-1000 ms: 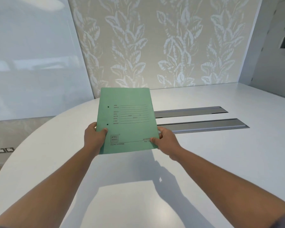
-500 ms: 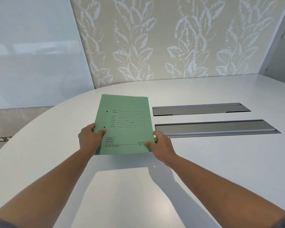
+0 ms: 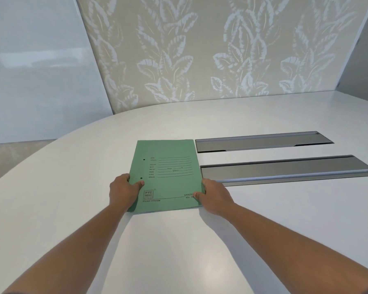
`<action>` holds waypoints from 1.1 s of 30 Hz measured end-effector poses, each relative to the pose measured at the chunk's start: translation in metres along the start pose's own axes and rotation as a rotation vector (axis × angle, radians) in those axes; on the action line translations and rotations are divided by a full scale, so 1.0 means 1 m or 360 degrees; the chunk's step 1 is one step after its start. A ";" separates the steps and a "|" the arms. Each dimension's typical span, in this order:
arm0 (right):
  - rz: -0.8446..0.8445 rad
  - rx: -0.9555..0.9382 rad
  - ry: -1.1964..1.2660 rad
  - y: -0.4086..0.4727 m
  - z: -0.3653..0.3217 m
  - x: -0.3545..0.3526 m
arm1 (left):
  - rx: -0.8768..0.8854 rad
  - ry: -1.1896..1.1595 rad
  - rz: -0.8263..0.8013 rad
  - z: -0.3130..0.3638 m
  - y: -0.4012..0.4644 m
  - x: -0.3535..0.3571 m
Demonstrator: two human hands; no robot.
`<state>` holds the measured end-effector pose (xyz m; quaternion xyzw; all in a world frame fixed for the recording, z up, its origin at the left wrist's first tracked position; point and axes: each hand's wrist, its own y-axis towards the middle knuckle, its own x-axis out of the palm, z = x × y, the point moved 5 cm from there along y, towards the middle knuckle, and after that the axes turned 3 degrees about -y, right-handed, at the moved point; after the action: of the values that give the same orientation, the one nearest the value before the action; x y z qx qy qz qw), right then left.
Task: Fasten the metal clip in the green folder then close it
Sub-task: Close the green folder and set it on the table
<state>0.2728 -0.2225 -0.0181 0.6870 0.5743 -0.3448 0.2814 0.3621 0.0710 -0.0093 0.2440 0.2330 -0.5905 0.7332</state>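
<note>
**A:** Head view first: which way does your green folder (image 3: pixel 170 175) point?

**B:** Its long axis runs away from you across the white table (image 3: pixel 72 187), tilted slightly to the right at the far end. The printed cover faces up and reads upright to you; the two punch holes sit along its left edge. It is closed and lies on the tabletop or just above it; I cannot tell which.

**A:** And where does it lie?

**B:** Just left of the two grey metal cable hatches (image 3: pixel 285 168) set into the table, its right edge near their left ends.

**A:** Your hands?

**B:** Both arms reach forward, nearly straight. Your left hand (image 3: pixel 123 190) pinches the folder's left edge near the lower hole, thumb on the cover, fingers under. Your right hand (image 3: pixel 214 197) clasps the lower right edge the same way, thumb on top.
</note>
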 end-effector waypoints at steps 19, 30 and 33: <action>0.0065 -0.0139 -0.0153 0.010 0.010 0.004 | -0.0042 -0.0113 -0.0065 -0.018 0.009 0.007; -0.0051 -0.0082 -0.0096 0.012 0.014 0.000 | -0.0104 -0.0297 -0.0173 -0.028 0.012 0.006; -0.0062 -0.0071 -0.0095 0.011 0.014 0.000 | -0.0091 -0.0283 -0.0163 -0.028 0.012 0.008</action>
<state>0.2813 -0.2356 -0.0263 0.6587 0.5866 -0.3576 0.3069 0.3735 0.0853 -0.0350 0.1574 0.1957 -0.6396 0.7265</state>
